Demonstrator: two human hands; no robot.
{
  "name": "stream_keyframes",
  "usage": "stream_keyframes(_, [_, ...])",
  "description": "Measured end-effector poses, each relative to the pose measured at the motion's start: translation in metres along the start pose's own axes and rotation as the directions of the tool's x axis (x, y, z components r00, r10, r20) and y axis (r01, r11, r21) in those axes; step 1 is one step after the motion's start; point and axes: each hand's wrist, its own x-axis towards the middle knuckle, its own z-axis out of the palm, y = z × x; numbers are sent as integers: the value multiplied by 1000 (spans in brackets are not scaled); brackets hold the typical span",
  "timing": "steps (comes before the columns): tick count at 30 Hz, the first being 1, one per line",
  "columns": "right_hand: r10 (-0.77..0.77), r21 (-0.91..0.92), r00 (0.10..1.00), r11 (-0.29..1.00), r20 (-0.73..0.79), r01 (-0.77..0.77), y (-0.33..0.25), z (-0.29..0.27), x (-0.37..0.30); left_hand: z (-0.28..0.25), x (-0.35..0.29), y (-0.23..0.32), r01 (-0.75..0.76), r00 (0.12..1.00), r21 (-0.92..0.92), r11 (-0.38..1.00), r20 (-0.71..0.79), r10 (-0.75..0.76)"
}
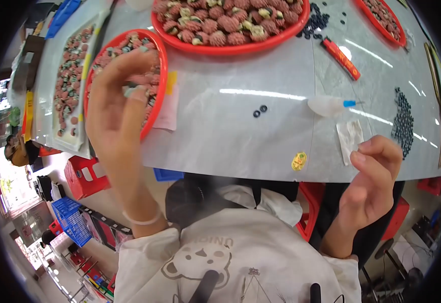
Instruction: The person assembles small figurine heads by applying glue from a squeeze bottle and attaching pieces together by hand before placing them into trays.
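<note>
My left hand (119, 96) hovers over a red oval basket (164, 76) of small pink and dark pieces. Its thumb and index finger are curved and apart; motion blurs them, and a pink piece shows behind or between them. At the table's near right edge is my right hand (369, 187), raised, its thumb and index fingertips drawn together. Anything between those tips is too small to make out. Beside them lies a crumpled white paper strip (349, 139). A white squeeze bottle (326, 106) with a blue needle tip rests just beyond. Two small black rings (256, 114) sit mid-table.
A large red basket (230, 49) of ridged pink pieces stands at the back. At the left is a white tray (86, 91) of similar pieces. Black bits (403, 123) are heaped at the right, near a red tube (341, 59). Another red basket (399, 38) stands far right.
</note>
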Motion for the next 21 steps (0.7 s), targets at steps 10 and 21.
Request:
stream_keyframes(10, [229, 141, 968, 967, -104, -213, 13, -8, 4, -8, 87, -11, -422, 898, 595, 684, 378, 226])
stream_keyframes(21, [330, 143, 926, 941, -182, -307, 30, -17, 7, 14, 104, -12, -368, 911, 570, 735, 378, 164])
